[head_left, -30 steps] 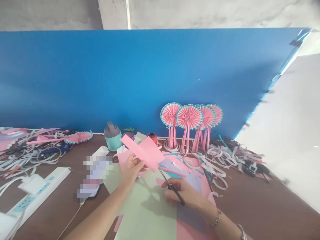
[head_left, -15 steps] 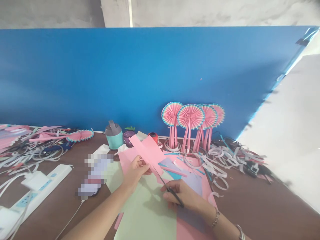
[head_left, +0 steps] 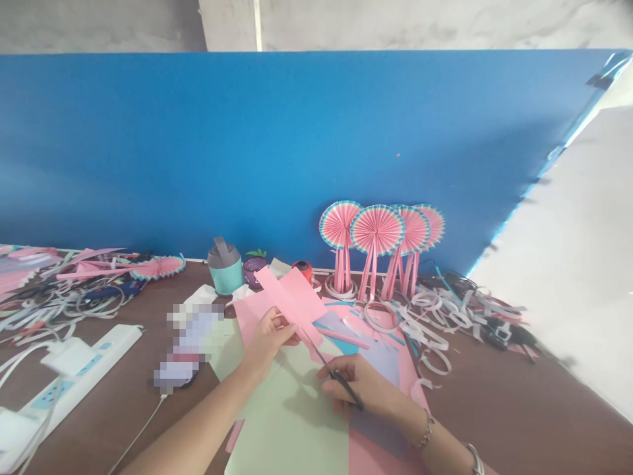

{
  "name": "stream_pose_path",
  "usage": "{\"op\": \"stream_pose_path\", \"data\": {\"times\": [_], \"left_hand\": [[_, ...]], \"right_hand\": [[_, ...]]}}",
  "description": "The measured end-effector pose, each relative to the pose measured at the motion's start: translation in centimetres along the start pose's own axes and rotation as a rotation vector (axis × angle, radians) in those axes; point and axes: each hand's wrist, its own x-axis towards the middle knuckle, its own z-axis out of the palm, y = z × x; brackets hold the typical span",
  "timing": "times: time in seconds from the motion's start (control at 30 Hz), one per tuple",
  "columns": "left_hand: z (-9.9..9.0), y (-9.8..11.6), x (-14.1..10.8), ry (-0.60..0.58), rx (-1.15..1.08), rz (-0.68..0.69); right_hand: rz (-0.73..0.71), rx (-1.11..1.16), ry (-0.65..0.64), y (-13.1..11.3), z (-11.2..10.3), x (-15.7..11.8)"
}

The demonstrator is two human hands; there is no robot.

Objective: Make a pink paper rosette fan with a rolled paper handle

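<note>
My left hand [head_left: 271, 340] pinches a sheet of pink paper [head_left: 299, 297] between thumb and fingers, holding it above the table. In my right hand [head_left: 356, 382] is a pair of dark-handled scissors [head_left: 341, 382], its blades pointing up and left at the pink paper's lower edge, close to my left fingertips. A strip of the pink paper stands partly apart along the cut line. Below both hands lies a pale green sheet [head_left: 291, 422], with pink and lilac sheets under and beside it. My right fingers partly hide the scissor handles.
Several pink pleated paper fans [head_left: 377, 229] stand against the blue partition [head_left: 247, 145]. Curled white strips [head_left: 435, 310] lie to the right. A teal cup [head_left: 226, 270], a blurred phone [head_left: 180, 359] and a white power strip [head_left: 74, 382] are on the left.
</note>
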Motion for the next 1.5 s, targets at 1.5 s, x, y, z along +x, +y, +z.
{"op": "stream_pose_path", "data": {"times": [1.5], "left_hand": [[0.07,0.08,-0.08,-0.006,-0.015,-0.02]], "right_hand": [[0.071,-0.087,0.072,0.15,0.22,0.28]]}}
